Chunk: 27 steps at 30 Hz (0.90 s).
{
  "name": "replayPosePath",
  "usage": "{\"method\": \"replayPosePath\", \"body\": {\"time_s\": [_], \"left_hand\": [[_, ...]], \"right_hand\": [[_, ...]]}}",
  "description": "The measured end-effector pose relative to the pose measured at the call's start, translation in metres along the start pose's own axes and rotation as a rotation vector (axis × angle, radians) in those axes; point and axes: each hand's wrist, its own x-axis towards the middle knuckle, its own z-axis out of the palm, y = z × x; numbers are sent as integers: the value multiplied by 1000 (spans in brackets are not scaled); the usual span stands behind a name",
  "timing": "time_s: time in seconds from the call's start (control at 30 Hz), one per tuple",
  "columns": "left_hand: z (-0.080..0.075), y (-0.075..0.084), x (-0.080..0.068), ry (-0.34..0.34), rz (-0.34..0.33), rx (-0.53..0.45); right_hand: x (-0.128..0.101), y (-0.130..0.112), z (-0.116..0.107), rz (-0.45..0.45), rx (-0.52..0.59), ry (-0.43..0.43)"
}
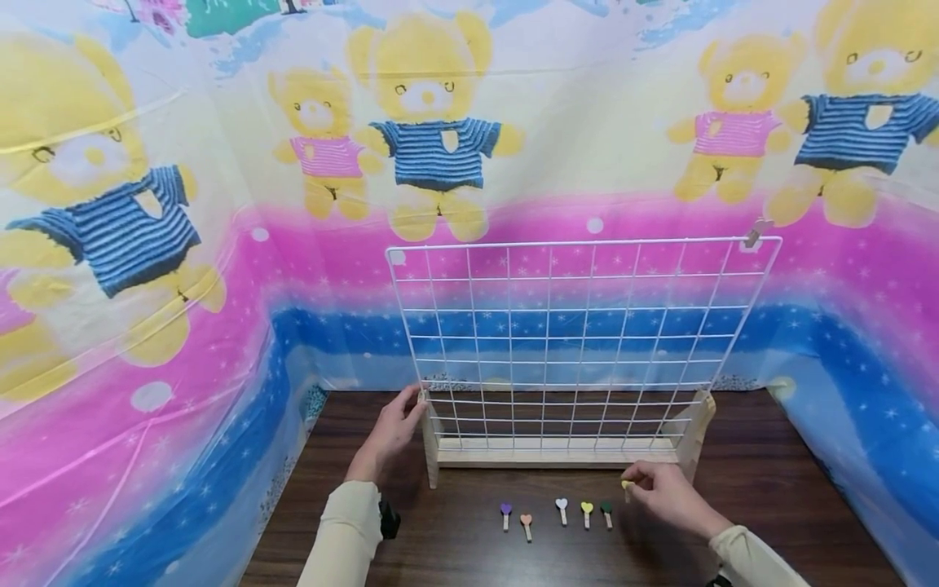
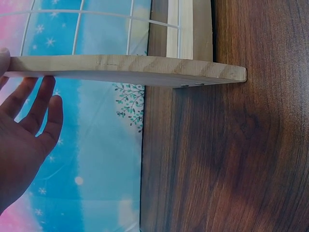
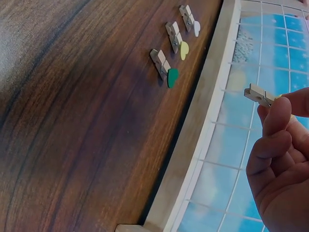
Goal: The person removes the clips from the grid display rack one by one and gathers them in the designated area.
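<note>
Five heart-topped clips lie in a row on the bench (image 1: 770,489), lower centre of the head view: purple clip (image 1: 505,514), orange clip (image 1: 526,525), white clip (image 1: 562,509), yellow clip (image 1: 587,513), green clip (image 1: 606,513). A sixth, the held clip (image 1: 627,487), sits just right of the green one, pinched between thumb and fingertips of the right hand (image 1: 663,497), lower right of frame. Right wrist view shows the plain wooden tail of this clip (image 3: 258,94) sticking out past the fingers (image 3: 273,130), lifted clear of the bench.

Left hand (image 1: 392,428), centre left, fingers straight, rests against the left wooden foot (image 1: 429,444) of the white wire grid (image 1: 579,326). Grid stands upright in a wooden base (image 1: 550,451), mid-frame, directly behind the clip row. One more clip, the corner clip (image 1: 754,232), is fastened at the grid's upper right corner. Bear-print sheet (image 1: 220,244) hangs behind and to both sides.
</note>
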Motion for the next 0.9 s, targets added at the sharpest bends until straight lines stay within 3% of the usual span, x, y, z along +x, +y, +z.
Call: {"method": "replayPosePath", "body": {"time_s": [0.9], "left_hand": [[0, 2, -1, -3, -16, -7]], "right_hand": [[0, 1, 7, -38, 10, -25]]}}
